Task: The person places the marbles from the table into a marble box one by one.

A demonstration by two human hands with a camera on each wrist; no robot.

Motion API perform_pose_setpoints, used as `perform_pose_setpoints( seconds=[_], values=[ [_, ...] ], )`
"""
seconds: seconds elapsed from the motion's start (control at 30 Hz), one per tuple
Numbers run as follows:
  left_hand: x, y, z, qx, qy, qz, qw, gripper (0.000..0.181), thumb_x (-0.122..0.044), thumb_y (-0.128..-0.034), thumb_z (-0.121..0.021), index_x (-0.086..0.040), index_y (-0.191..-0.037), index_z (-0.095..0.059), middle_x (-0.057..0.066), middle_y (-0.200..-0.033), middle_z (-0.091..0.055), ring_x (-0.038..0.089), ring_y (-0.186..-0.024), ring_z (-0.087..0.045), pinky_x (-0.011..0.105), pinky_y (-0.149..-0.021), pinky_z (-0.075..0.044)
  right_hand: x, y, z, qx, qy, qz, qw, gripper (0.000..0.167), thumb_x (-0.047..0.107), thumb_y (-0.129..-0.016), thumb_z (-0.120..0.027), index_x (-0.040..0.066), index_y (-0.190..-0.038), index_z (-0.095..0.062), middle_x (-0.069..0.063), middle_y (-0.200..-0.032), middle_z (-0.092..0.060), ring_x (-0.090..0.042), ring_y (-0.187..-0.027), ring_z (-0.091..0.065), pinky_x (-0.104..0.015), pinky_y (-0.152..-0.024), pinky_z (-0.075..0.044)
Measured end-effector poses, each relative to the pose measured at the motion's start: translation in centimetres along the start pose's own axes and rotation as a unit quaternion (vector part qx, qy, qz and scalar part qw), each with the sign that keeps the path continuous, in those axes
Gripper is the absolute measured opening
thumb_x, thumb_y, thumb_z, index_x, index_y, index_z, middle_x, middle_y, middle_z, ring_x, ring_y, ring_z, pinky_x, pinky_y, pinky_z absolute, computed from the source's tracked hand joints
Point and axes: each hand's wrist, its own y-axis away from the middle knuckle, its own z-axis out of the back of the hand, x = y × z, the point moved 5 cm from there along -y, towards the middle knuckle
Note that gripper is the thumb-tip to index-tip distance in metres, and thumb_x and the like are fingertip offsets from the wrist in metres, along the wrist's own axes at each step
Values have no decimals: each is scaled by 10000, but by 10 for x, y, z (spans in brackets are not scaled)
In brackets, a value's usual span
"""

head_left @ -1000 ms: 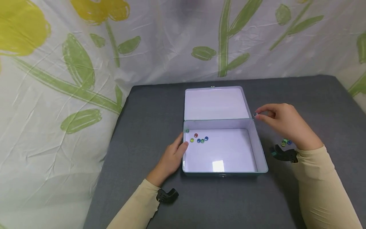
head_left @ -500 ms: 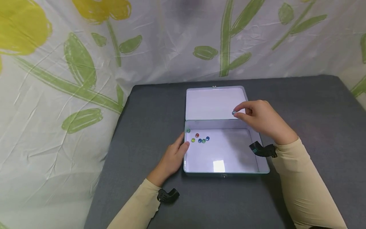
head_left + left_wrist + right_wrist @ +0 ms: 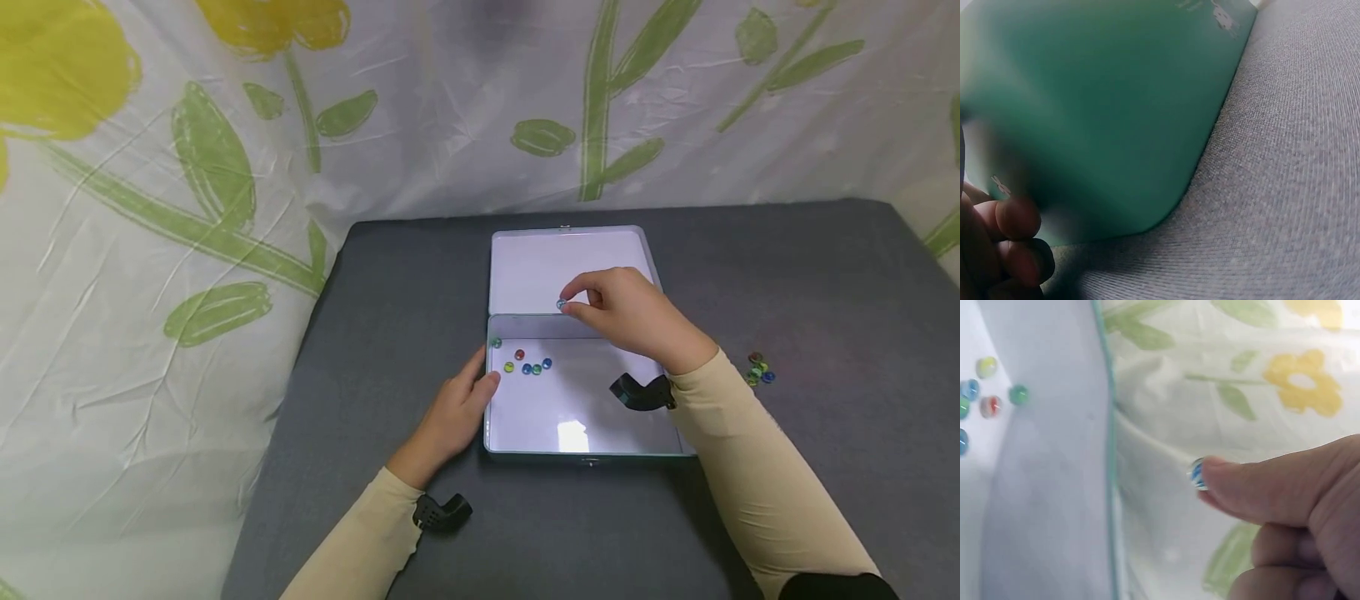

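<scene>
A tin box point(image 3: 600, 417), green outside and white inside, lies with its lid point(image 3: 525, 258) folded back. Several glass marbles point(image 3: 527, 369) are spread in its left part: blue, green, yellow and red. My left hand point(image 3: 452, 408) grips the box's left wall, with the thumb over the rim; in the left wrist view its fingers point(image 3: 1017, 219) are by the green side wall. Between thumb and index finger my right hand point(image 3: 626, 312) pinches a blue-and-white marble point(image 3: 1197, 474), above the hinge line between lid and box.
A small cluster of marbles point(image 3: 760, 369) sits on the grey cloth-covered table point(image 3: 825, 283), right of the box. Behind the table hangs a white curtain point(image 3: 442, 108) with yellow flowers and green leaves. A black wrist camera point(image 3: 641, 392) on the right arm overhangs the box.
Holding the marble, my right hand has moved left from beyond the box's right edge to over the hinge line. The marble cluster on the right shows again. The left hand stays put.
</scene>
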Motion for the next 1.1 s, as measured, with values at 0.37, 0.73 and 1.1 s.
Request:
perform_pose_setpoints(
  seconds=[0.37,0.73,1.1],
  values=[
    [-1,-2,0,-96,1,-40,9999,625,-344,-1104,-447,-64,-1649,-329,155,-1382,-675,235,-1146,-635,509,-1125,-443,-3,-10,-35,393,244,252,9986,148,122,-949,-775,52,-1076,-806,17,-634,-583,-127,-564,-453,-306,-570,-381],
    [-1,-2,0,-91,0,17,10000,621,-343,-1108,-436,-67,-1652,-321,179,-1389,-664,250,-1099,-653,516,-1085,-475,-2,-11,-65,1021,657,529,9912,135,109,-922,-804,60,-1047,-824,-44,-944,-783,-153,-732,-594,-307,-663,-500],
    [-2,-1,0,-59,-4,-18,10000,626,-338,-1107,-438,-60,-1654,-313,190,-1404,-651,256,-1111,-650,523,-1083,-473,-9,-11,-81,1282,1099,496,9844,162,100,-941,-775,59,-1090,-822,-76,-1076,-796,-170,-850,-687,-403,-840,-594]
  ],
)
